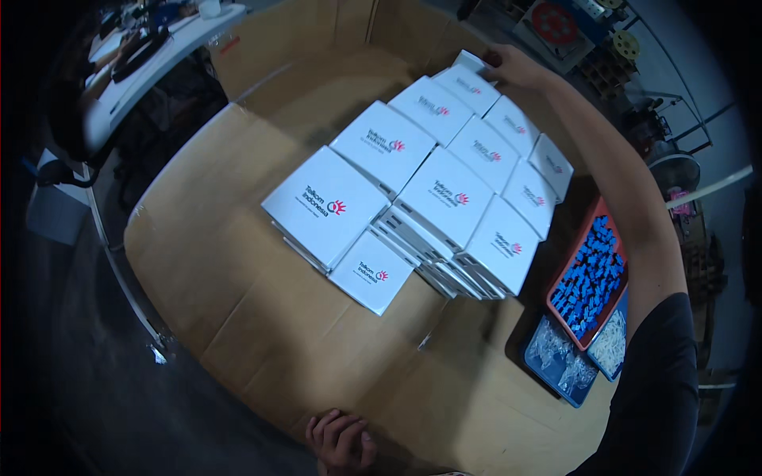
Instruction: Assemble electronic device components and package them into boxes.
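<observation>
Stacks of flat white boxes, each with a red and black printed mark, stand close together on the cardboard-covered table. My right arm reaches out to their far end. There my right hand pinches the edge of a tilted white box, whose lower part is hidden behind the far stack. A single low white box lies at the near side of the stacks. My left hand rests by the table's near edge, fingers loosely bent and slightly apart, with nothing seen in it.
Right of the boxes, a red tray holds many small blue pieces. Beside it are a blue tray with clear plastic bits and another with white pieces, partly behind my arm. Upright cardboard borders the table's far side. A white bench stands far left.
</observation>
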